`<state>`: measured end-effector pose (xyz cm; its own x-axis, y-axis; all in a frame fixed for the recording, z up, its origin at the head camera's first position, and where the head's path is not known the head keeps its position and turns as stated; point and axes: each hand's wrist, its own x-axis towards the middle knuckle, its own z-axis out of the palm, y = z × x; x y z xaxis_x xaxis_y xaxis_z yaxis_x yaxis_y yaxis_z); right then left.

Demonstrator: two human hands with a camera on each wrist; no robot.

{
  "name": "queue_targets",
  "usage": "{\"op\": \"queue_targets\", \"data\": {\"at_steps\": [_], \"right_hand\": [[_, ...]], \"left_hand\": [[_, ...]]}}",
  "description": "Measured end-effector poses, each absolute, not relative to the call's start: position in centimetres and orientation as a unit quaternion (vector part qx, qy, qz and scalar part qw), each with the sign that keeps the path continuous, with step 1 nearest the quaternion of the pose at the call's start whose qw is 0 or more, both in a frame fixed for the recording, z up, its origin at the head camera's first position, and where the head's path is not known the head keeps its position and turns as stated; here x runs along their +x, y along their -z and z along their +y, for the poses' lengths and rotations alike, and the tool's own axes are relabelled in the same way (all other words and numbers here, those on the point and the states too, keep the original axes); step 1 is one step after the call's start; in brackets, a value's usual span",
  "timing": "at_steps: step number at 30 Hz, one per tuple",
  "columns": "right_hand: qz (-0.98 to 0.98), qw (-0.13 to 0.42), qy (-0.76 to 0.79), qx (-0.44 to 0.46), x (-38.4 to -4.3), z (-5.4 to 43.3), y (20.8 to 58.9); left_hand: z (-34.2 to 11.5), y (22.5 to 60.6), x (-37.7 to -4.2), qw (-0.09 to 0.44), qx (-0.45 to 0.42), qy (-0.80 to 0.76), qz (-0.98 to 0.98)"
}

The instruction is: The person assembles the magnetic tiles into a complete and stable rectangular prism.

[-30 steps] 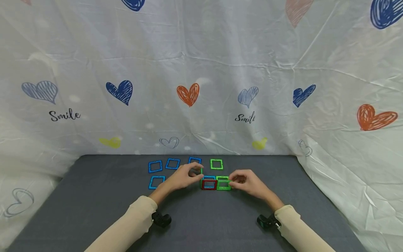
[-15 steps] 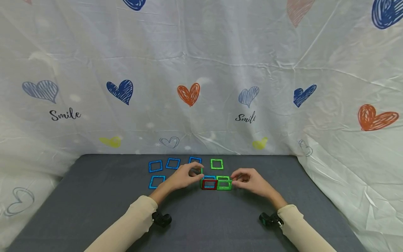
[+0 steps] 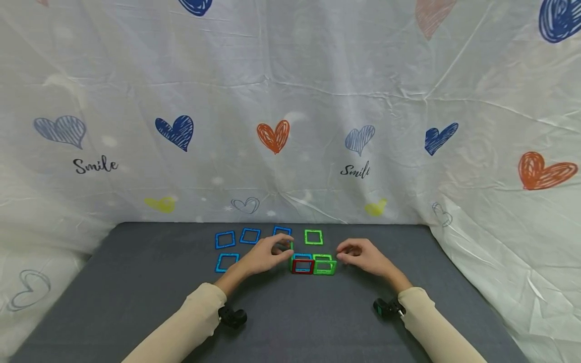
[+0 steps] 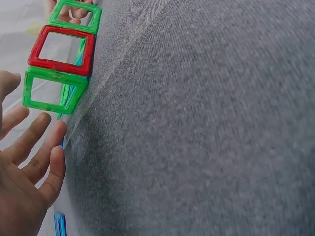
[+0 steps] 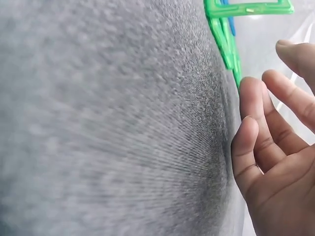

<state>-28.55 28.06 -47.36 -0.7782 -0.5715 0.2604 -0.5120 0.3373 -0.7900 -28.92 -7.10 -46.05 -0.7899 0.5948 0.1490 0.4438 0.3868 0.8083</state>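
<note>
Square magnetic tiles form a low structure at the table's middle. At its front, a red tile [image 3: 303,273] and a green tile [image 3: 325,274] stand side by side. Behind the red one lies a blue tile [image 3: 302,256]. A further green tile [image 4: 49,106] stands at the left end. Beside that end is my left hand [image 3: 267,253], thumb and index fingertips close to the green tile's edge and fingers relaxed. My right hand [image 3: 365,257] hovers just off the right end, a gap showing between its fingertips and the green tile; its fingers are loosely bent and hold nothing.
Blue tiles [image 3: 225,246] lie apart on the dark grey table [image 3: 290,322], to the left of the structure. One loose green tile [image 3: 313,243] is behind it. A white curtain [image 3: 290,176] printed with hearts hangs at the table's back edge.
My right hand has let go of the right-hand green tile and moved away to the right and slightly back. My left hand has stayed at the left end.
</note>
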Motion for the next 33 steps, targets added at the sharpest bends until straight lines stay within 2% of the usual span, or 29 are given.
{"op": "queue_targets", "data": {"at_steps": [9, 17, 33], "right_hand": [[0.855, 0.055, 0.388, -0.338, -29.9, 27.0, 46.6], [0.868, 0.088, 0.342, -0.350, -30.3, 26.2, 46.2], [0.856, 0.126, 0.338, -0.371, -26.8, 26.3, 45.9]], "left_hand": [[-8.3, 46.2, -27.7, 0.062, 0.334, -0.450, 0.825], [-9.2, 46.5, -25.8, 0.071, 0.343, -0.442, 0.826], [-7.2, 47.0, -26.4, 0.028, 0.306, -0.428, 0.850]]}}
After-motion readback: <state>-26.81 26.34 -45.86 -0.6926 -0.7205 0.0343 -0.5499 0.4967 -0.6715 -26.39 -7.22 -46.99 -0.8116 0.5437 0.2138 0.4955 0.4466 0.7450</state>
